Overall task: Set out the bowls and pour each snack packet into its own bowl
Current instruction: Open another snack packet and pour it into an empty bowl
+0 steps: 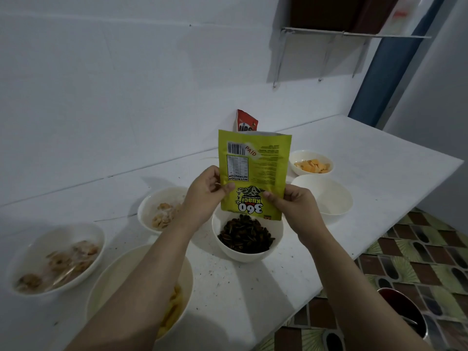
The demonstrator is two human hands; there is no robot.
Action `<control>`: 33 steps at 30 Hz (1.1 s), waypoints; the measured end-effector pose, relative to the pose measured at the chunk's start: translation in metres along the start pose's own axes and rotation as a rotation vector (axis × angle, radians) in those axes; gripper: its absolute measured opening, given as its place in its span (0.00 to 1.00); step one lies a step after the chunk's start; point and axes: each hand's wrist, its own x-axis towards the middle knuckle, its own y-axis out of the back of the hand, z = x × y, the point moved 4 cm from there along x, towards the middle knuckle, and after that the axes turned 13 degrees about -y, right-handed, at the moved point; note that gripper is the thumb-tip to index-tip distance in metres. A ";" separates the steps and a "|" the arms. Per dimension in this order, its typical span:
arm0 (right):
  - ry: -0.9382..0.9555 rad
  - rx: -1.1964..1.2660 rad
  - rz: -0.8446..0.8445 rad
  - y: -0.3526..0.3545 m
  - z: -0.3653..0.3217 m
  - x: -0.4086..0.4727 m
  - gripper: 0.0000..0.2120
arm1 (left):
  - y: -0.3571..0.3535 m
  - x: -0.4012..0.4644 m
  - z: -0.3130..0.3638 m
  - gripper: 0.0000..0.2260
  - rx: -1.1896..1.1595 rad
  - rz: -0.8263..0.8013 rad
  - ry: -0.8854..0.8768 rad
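I hold a yellow-green seed packet (254, 171) upside down over a white bowl (247, 253) heaped with dark sunflower seeds. My left hand (206, 192) pinches its left side and my right hand (295, 202) pinches its right side, near the opening at the bottom. An empty white bowl (326, 196) sits to the right, and behind it a bowl of orange crackers (312, 164). A red snack packet (247, 121) stands against the wall behind the yellow one.
Left of the seed bowl are bowls of pale snacks (159, 211) (57, 257), and one with yellow sticks (141, 287) under my left forearm. The white counter (379, 173) ends at the right above a patterned floor with a dark pot (402, 312). A metal shelf (352, 35) hangs above.
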 end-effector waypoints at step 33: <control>-0.052 0.283 0.060 0.013 -0.008 -0.023 0.08 | -0.032 -0.007 0.017 0.09 -0.627 0.461 0.290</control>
